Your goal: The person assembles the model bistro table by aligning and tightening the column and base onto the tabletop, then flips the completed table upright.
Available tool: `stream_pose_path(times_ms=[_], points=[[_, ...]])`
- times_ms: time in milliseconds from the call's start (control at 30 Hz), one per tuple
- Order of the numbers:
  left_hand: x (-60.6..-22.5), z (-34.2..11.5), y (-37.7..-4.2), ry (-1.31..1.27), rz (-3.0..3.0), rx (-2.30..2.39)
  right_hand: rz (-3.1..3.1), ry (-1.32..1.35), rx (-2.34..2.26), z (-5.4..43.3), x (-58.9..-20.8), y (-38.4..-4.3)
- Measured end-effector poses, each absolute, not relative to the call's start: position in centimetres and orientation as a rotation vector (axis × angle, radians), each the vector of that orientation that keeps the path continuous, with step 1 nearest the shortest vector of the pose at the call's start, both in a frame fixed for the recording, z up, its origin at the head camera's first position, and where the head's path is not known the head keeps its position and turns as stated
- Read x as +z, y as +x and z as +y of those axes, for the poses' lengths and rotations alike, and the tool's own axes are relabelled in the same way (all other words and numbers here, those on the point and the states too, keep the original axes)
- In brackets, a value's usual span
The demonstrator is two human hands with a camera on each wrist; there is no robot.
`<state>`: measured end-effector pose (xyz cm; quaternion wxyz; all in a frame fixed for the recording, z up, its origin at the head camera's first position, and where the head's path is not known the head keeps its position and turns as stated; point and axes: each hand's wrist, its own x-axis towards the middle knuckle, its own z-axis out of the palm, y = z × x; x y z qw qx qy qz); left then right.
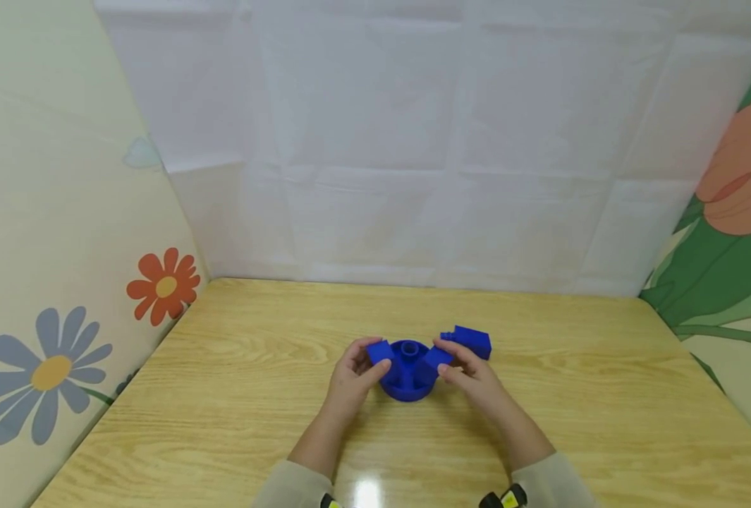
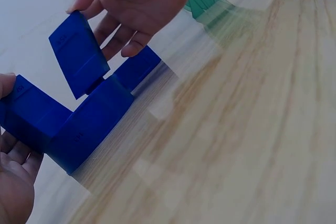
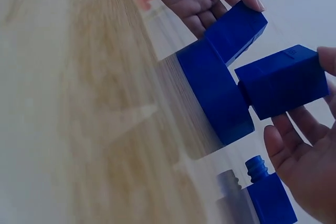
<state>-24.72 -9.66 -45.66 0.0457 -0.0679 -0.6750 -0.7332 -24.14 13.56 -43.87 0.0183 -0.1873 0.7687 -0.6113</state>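
Observation:
A round blue base [image 1: 407, 393] with a hollow central post stands on the wooden table. My left hand [image 1: 347, 384] pinches a blue block [image 2: 31, 111] between thumb and fingers; its lower end sits at the base's left side, tilted outward. On the opposite side, my right hand [image 1: 481, 384] grips a second blue block [image 3: 286, 83] the same way. That block leans outward over the rim, with a narrow gap and a short dark neck showing between it and the base. Just past my right fingers lies a third blue block [image 1: 474, 343] with a ribbed, screw-like stud [image 3: 257, 168].
The wooden tabletop [image 1: 235, 423] extends around the base. A white cloth [image 1: 375, 141] hangs behind its far edge. Flower-printed cloths stand along the left [image 1: 51, 233] and right [image 1: 730, 268] sides.

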Motion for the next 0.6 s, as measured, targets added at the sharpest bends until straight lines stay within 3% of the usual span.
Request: stream_pose_path(times_ms=[367, 600], points=[[-45.8, -9.7, -24.7, -0.235, -2.073, -2.206, 2.489, -0.341, -1.963, 11.9, -44.1, -23.8], [-45.5, -9.7, -24.5, -0.249, -2.066, -2.199, 2.400, -0.488, -2.008, 12.5, -43.7, -23.3]])
